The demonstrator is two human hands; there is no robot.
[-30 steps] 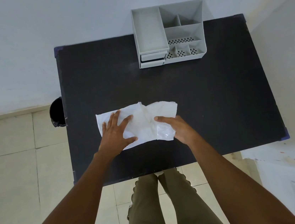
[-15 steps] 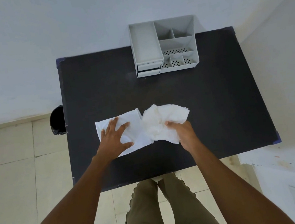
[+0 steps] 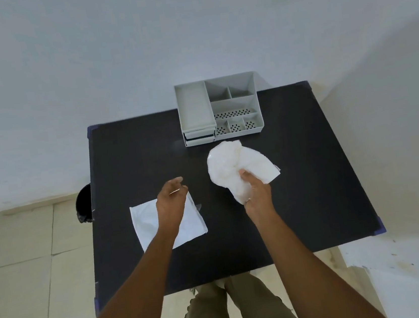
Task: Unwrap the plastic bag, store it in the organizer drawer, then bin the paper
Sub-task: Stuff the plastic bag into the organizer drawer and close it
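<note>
My right hand (image 3: 256,192) grips a crumpled white plastic bag (image 3: 230,168) and holds it above the black table (image 3: 310,173), a little in front of the organizer. A flat white sheet of paper (image 3: 147,220) lies on the table at the left. My left hand (image 3: 171,201) hovers just above the paper's right part with fingers loosely curled and nothing in them. The grey organizer (image 3: 219,108) stands at the table's far edge; its two small drawers (image 3: 199,137) sit at its lower left and look closed.
A black bin (image 3: 84,203) stands on the floor beside the table's left edge, mostly hidden by it. White walls rise behind and to the right. My legs show below the table's near edge, on a tiled floor.
My right hand has pulled the plastic bag off the paper and lifted it right and toward the organizer. My left hand has come off the paper, which now lies flat alone.
</note>
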